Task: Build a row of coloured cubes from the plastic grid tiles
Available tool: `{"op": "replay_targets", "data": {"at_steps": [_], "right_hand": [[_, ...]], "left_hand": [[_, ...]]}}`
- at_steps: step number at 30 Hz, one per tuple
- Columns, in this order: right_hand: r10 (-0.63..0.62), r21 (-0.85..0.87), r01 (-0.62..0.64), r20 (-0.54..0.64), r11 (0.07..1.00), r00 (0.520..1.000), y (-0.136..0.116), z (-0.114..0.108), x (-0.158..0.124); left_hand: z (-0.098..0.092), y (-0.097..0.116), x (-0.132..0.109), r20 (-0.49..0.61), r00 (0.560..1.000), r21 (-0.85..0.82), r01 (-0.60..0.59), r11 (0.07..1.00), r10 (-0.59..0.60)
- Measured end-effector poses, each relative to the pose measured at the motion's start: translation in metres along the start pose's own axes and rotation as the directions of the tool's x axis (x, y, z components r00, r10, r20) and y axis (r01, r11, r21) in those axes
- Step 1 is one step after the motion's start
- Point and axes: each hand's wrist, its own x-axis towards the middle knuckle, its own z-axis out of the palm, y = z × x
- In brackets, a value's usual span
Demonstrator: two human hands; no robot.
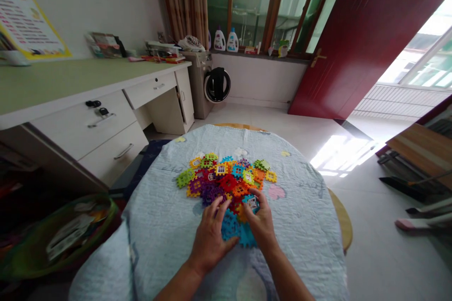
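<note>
A heap of colourful interlocking plastic pieces [228, 182] lies on the cloth-covered round table [300, 225]. My left hand [211, 237] is at the near left side of the heap, its fingers apart and curved over blue pieces [230, 225]; nothing is visibly held in it. On the near right side, my right hand [260, 221] has its thumb and fingers around a blue piece with a white window [252, 203]. More blue pieces lie between the two hands, partly covered by them. Purple, red, orange, yellow and green pieces spread out beyond the fingertips.
A long desk [70, 77] runs along the left wall, with a washing machine [203, 84] beyond it. A green basket [60, 240] stands at the lower left. Wooden stool edges [341, 218] show beside the table. A red door [353, 33] is at the right.
</note>
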Motion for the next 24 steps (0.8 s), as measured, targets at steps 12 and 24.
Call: {"op": "replay_targets", "data": {"at_steps": [12,24], "right_hand": [[-0.214,-0.152,0.249,0.212,0.957,0.953,-0.062,0.051,0.107],[0.086,-0.648,0.209,0.393,0.733,0.915,-0.050,0.069,0.169]], "left_hand": [[-0.033,-0.013,0.036,-0.359,0.930,-0.023,0.069,0.997,-0.073],[0.018,-0.006,-0.011,-0.117,0.993,0.266,0.018,0.964,0.014]]}}
